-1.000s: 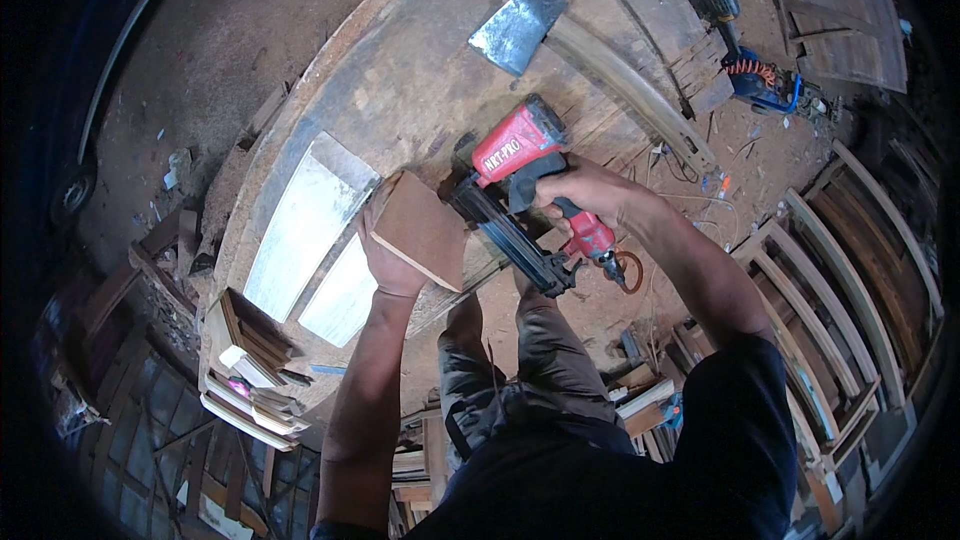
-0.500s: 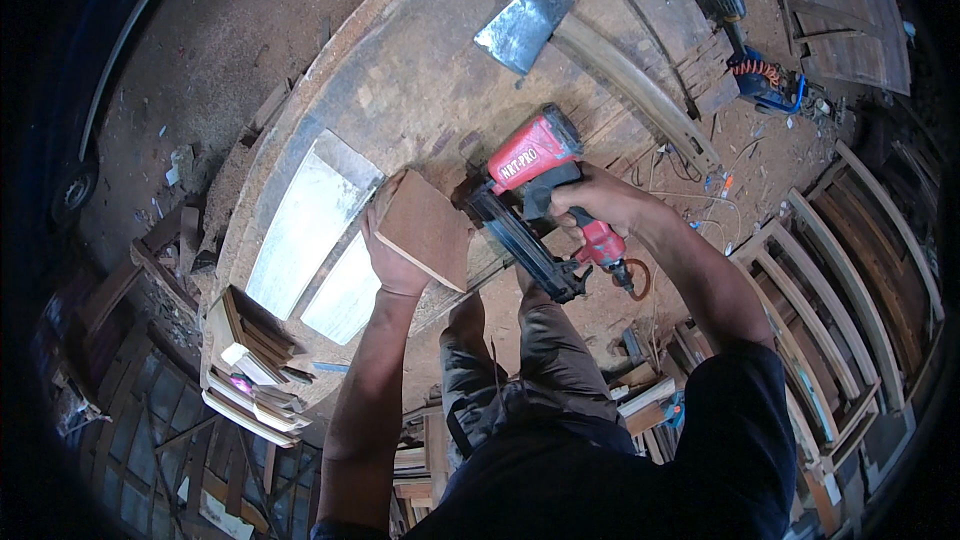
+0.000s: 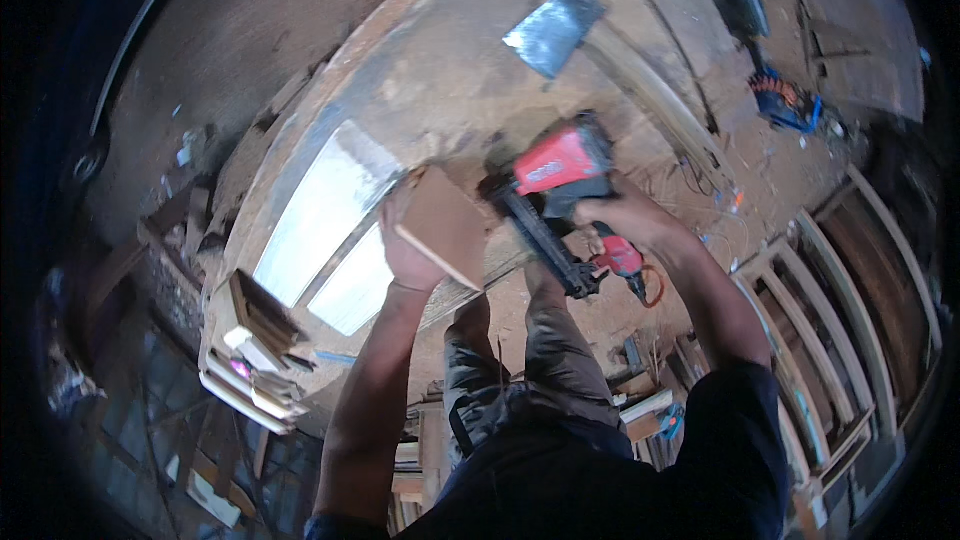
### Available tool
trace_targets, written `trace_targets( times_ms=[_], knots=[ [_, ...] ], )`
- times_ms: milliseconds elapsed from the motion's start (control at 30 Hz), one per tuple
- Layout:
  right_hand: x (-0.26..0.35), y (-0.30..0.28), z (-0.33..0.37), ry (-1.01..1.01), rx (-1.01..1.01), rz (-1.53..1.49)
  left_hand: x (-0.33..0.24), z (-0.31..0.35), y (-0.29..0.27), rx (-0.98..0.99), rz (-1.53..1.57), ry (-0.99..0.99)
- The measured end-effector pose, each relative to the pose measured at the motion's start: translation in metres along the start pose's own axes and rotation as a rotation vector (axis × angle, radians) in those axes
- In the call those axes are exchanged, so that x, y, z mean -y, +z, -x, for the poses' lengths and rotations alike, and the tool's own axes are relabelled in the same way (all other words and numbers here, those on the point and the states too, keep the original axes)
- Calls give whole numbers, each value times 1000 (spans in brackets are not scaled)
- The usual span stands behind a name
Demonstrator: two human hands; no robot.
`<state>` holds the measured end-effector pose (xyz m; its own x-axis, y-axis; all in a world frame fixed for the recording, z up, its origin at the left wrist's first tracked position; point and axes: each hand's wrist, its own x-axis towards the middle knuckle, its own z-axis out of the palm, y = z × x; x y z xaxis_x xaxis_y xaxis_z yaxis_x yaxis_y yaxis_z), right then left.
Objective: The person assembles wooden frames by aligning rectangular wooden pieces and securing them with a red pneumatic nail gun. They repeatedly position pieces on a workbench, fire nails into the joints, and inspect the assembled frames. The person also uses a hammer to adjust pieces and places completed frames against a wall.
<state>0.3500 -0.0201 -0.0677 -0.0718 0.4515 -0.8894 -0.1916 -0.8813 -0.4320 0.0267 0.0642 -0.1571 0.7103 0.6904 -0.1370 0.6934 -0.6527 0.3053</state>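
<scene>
My left hand (image 3: 408, 248) grips a brown wooden block (image 3: 447, 228) by its left side, above the near part of the wooden worktable (image 3: 440, 60). A red and black nail gun (image 3: 562, 162) is in my right hand (image 3: 610, 215), its fingers wrapped round the handle. The gun's nose points toward the block's right side; whether the two touch I cannot tell. Two pale, whitish boards (image 3: 325, 210) lie on the table left of my left hand. Beyond the nail gun rests an axe (image 3: 556, 30), its wooden handle running to the right.
Curved wooden frames (image 3: 820, 310) stand at the right. Small wooden pieces (image 3: 255, 340) are stacked at the table's near left corner. A blue tool with a coiled orange hose (image 3: 785, 98) sits on the ground at the far right. Wood scraps (image 3: 175, 255) lie left of the table.
The whole view has shifted, so the table and axe appear a little farther right. Both hands keep their grips, and the nail gun is slightly blurred by motion.
</scene>
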Motion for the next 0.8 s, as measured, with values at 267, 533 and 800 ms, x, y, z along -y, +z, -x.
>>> trace_targets(
  times_ms=[267,533,800],
  knots=[
    [7,28,59,-501,-445,707,-12,-7,-30,-170,458,-46],
    [-30,82,-1,-608,-737,1318,-21,15,-70,-232,477,-152],
    [-30,205,97,-1046,-253,591,-67,39,-259,-875,1176,-494]
  ],
)
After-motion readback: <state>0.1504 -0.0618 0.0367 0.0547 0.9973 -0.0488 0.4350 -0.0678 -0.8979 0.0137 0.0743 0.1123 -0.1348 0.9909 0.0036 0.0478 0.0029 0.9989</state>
